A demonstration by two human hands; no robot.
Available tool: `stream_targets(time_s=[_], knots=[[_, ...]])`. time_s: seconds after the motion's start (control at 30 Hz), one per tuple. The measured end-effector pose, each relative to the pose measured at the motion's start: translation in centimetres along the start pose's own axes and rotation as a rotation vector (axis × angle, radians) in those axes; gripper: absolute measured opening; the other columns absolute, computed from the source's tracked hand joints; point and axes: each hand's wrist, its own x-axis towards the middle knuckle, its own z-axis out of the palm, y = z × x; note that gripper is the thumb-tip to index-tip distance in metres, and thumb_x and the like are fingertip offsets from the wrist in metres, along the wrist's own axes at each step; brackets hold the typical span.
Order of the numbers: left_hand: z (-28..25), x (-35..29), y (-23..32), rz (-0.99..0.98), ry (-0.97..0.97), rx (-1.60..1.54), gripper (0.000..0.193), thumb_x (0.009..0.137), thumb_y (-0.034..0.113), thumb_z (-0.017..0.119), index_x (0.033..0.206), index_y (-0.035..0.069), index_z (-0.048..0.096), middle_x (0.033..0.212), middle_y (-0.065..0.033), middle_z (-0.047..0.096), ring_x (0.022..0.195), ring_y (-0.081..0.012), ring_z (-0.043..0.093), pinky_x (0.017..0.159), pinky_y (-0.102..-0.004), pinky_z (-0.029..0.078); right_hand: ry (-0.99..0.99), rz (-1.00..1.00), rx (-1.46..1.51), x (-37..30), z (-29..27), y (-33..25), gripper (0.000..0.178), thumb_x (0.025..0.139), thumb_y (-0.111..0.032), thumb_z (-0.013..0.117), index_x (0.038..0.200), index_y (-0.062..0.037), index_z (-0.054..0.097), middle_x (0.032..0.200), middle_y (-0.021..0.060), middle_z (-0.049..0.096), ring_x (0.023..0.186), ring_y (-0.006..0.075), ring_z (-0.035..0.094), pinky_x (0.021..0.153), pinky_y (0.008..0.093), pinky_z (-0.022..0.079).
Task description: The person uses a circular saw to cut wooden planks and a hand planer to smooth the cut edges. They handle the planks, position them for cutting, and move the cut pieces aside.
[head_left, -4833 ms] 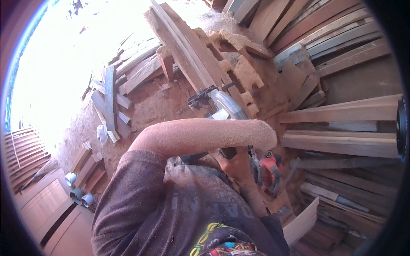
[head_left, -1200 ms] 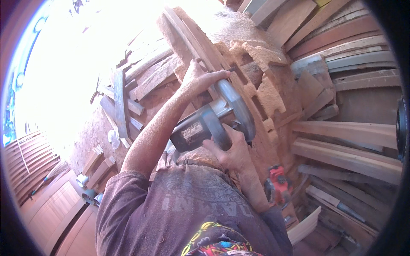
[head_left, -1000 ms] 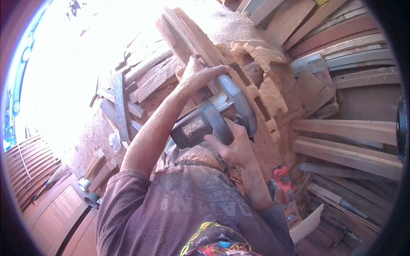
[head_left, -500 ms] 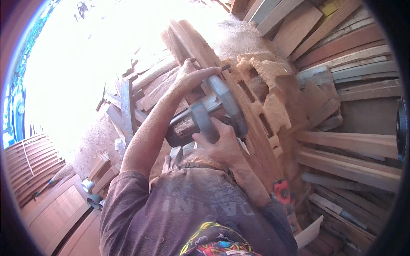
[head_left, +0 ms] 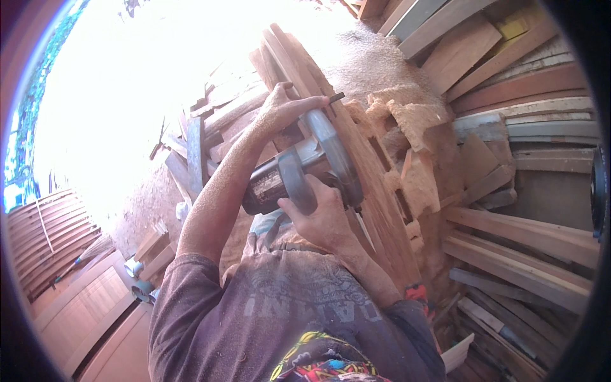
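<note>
A grey handheld power saw [head_left: 331,153] lies along a long timber beam [head_left: 375,210], its dark motor body [head_left: 264,188] jutting to the left. My right hand [head_left: 321,216] is wrapped round the saw's looped rear handle [head_left: 296,181]. At the front end of the saw is my left hand [head_left: 283,105], with thumb and fingers spread apart over the timber. One stretched digit reaches a short dark bar [head_left: 336,97] at the saw's front. The undersides of the left fingers and the blade are hidden. Sawdust coats my left forearm.
Sawdust-covered wood with rectangular slots [head_left: 404,207] lies right of the beam. Stacked boards [head_left: 522,235] fill the right side. Offcuts [head_left: 194,149] are heaped at the left, with wooden panels [head_left: 83,293] lower left. A red tool [head_left: 417,294] shows beside my right elbow.
The surrounding timber has shifted slightly rightward in the picture, while the saw and my hands have moved a little left. My right hand keeps its grip on the handle.
</note>
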Motion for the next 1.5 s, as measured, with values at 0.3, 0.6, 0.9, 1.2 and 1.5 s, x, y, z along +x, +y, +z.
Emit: stream_targets(time_s=[0.3,0.6,0.9,1.2,1.5], knots=[[-2.6,2.7,-0.5,0.038,0.005,0.000,0.129,0.073,0.060,0.092,0.154,-0.020,0.032,0.129,-0.0428,0.060,0.127,-0.0479,0.064,0.105,-0.0527,0.056,0.001,0.008,0.046,2.9,1.1,-1.4,0.027,0.093,-0.013,0.078,0.114,0.0026,0.069,0.098,0.0124,0.077,0.092,0.0172,0.073,0.083,0.0342,0.057],[-4.7,3.2,0.4,0.042,0.004,0.004,0.126,0.077,0.064,0.088,0.153,-0.020,0.034,0.131,-0.0439,0.057,0.127,-0.0487,0.064,0.104,-0.0538,0.057,0.001,0.012,0.018,5.1,1.8,-2.7,0.029,0.093,-0.016,0.078,0.112,0.0035,0.069,0.097,0.0146,0.077,0.092,0.0207,0.074,0.084,0.0357,0.057],[-7.9,5.2,0.1,0.061,-0.070,-0.060,0.109,0.086,0.062,0.081,0.156,-0.011,0.040,0.137,-0.0325,0.060,0.126,-0.0371,0.065,0.100,-0.0481,0.058,0.066,-0.063,-0.021,8.0,2.6,-3.4,0.030,0.091,-0.015,0.079,0.111,0.0034,0.067,0.096,0.0210,0.076,0.093,0.0290,0.077,0.083,0.0413,0.058],[-12.4,7.9,-0.5,0.094,-0.282,-0.094,0.080,0.089,0.019,0.073,0.159,-0.002,0.042,0.144,-0.0204,0.063,0.130,-0.0293,0.064,0.112,-0.0401,0.049,0.062,-0.086,-0.026,10.3,3.4,-3.1,0.027,0.090,-0.012,0.081,0.108,0.0016,0.067,0.093,0.0198,0.076,0.091,0.0322,0.078,0.080,0.0410,0.059],[-12.9,9.8,-3.3,0.225,-0.264,-0.194,0.070,0.086,0.007,0.078,0.150,-0.002,0.049,0.142,-0.0196,0.064,0.130,-0.0272,0.063,0.105,-0.0398,0.055,0.075,-0.091,-0.046,12.2,3.9,-4.0,0.030,0.089,-0.014,0.082,0.110,0.0018,0.068,0.095,0.0221,0.075,0.092,0.0342,0.077,0.080,0.0409,0.059]])
